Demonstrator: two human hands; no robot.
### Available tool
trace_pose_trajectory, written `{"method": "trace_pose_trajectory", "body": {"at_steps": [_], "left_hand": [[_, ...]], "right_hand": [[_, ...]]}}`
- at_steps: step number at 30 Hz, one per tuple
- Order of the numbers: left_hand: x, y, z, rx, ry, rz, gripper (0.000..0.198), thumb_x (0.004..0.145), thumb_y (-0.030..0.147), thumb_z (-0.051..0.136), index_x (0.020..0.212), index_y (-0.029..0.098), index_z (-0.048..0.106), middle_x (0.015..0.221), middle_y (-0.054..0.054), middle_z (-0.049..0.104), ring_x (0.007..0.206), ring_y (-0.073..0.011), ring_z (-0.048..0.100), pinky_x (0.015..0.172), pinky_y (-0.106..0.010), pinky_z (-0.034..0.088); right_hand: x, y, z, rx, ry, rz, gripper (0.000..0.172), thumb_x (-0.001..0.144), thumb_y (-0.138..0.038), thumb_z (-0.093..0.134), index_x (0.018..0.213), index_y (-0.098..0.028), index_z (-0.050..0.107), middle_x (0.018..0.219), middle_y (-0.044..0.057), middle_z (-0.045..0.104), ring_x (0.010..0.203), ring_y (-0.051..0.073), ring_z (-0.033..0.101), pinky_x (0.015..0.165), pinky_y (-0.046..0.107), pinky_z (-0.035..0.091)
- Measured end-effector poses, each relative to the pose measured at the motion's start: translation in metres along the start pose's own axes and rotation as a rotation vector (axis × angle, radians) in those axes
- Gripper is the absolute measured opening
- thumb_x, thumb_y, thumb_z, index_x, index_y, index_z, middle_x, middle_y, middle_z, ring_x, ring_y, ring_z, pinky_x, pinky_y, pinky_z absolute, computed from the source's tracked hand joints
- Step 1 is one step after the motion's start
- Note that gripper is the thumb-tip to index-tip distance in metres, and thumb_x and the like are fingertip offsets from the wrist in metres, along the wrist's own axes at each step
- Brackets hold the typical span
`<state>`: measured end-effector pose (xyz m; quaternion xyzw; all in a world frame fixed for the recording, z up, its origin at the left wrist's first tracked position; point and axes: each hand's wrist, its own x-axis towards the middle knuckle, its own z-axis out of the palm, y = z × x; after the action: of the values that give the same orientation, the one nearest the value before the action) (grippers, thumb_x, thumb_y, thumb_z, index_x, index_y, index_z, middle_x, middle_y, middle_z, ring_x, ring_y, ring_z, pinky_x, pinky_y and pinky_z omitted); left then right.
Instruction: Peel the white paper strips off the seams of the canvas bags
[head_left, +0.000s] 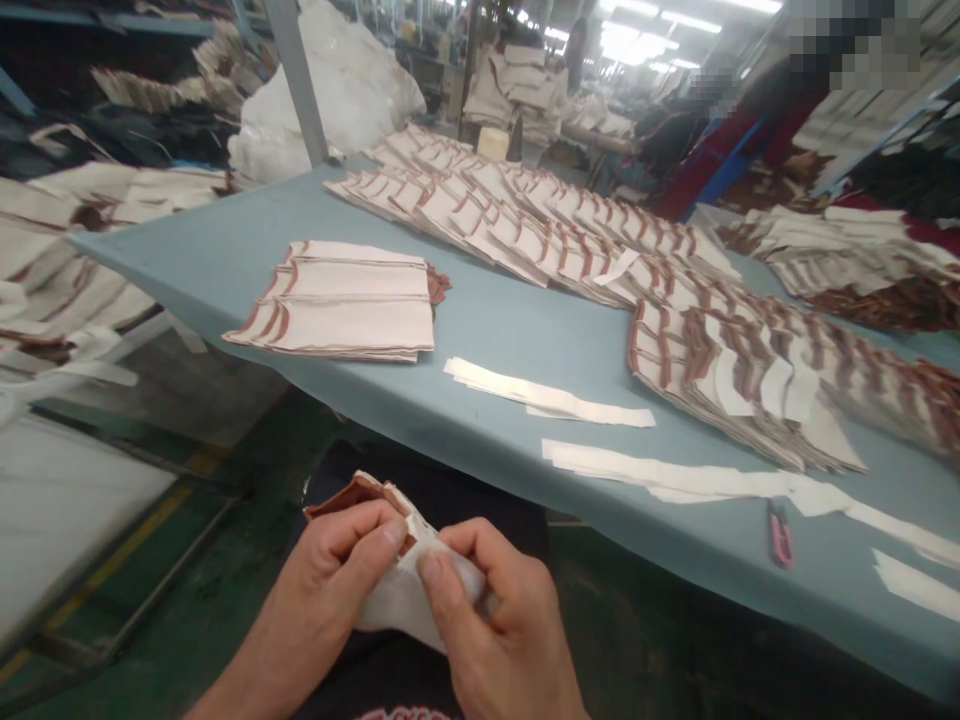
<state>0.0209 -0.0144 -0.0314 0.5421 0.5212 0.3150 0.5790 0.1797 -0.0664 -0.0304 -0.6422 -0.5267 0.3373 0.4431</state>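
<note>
A: While held over the lap (465,490), gripped how?

B: Pinched from both sides. Nipped by the left hand (330,570) between thumb and forefinger, near the brown-faced end of a pale cloth piece (401,600); pressed likewise by the right hand (502,610), thumb on top, with both thumbs near each other.

A: Found where, exactly?

B: Between the two hands, below the near edge of the blue-covered table (525,330) and apart from it. Shows brown at the upper left and white lower down. Partly covered by fingers, so cannot tell the whole shape.

A: See anything lying on the table close by?

B: Beyond the hands and a little left, see a flat stack of brown-edged panels (352,305). To the right of that, find white strips (555,395), overlapping in a thin bunch, and nearer the edge spot a longer run of strips (675,478). Just below that run, notice pink-handled snips (780,540).

A: And farther back?

B: Across the far side, see long rows of overlapping brown-edged pieces (480,210), with a few white strips laid over the nearest bundle (667,355). Off to the left, note heaped white-and-brown pieces (112,190), and behind the table, a large white plastic-wrapped bulk (345,80).
</note>
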Motion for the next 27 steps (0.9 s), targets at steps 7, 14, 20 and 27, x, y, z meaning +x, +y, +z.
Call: {"method": "trace_pose_trajectory", "body": {"at_steps": [7,14,20,27], "left_hand": [[0.005,-0.006,-0.005,-0.08,-0.174,-0.04,0.054,0.103,0.063,0.063,0.068,0.021,0.062,0.062,0.004,0.043,0.058,-0.0141,0.037,0.049,-0.024,0.028],[0.009,0.011,-0.003,0.028,-0.187,0.075,0.051,0.102,0.055,0.062,0.064,0.021,0.059,0.061,0.004,0.043,0.055,-0.0134,0.038,0.048,-0.024,0.031],[0.002,0.001,-0.003,0.046,-0.137,0.128,0.051,0.109,0.052,0.057,0.071,0.02,0.068,0.065,0.004,0.049,0.058,-0.0139,0.039,0.05,-0.024,0.033],[0.0,-0.013,-0.004,0.061,-0.132,0.123,0.055,0.111,0.057,0.056,0.073,0.02,0.069,0.067,0.003,0.051,0.059,-0.0138,0.039,0.051,-0.025,0.031]], "right_hand": [[0.0,-0.007,-0.022,-0.026,-0.007,0.07,0.023,0.104,-0.039,0.068,0.086,-0.025,0.074,0.064,-0.004,0.067,0.053,0.015,0.056,0.049,0.026,0.036],[0.001,-0.018,-0.026,-0.071,-0.075,0.103,0.027,0.103,-0.04,0.065,0.082,-0.025,0.074,0.064,-0.003,0.065,0.056,0.014,0.053,0.05,0.026,0.03],[0.0,-0.006,-0.014,-0.204,0.033,-0.061,0.024,0.102,-0.035,0.066,0.08,-0.026,0.069,0.058,-0.005,0.058,0.05,0.014,0.05,0.05,0.027,0.029],[-0.003,-0.001,-0.007,-0.293,0.07,-0.103,0.023,0.101,-0.033,0.065,0.079,-0.027,0.065,0.056,-0.006,0.057,0.047,0.015,0.05,0.051,0.029,0.028]]}}
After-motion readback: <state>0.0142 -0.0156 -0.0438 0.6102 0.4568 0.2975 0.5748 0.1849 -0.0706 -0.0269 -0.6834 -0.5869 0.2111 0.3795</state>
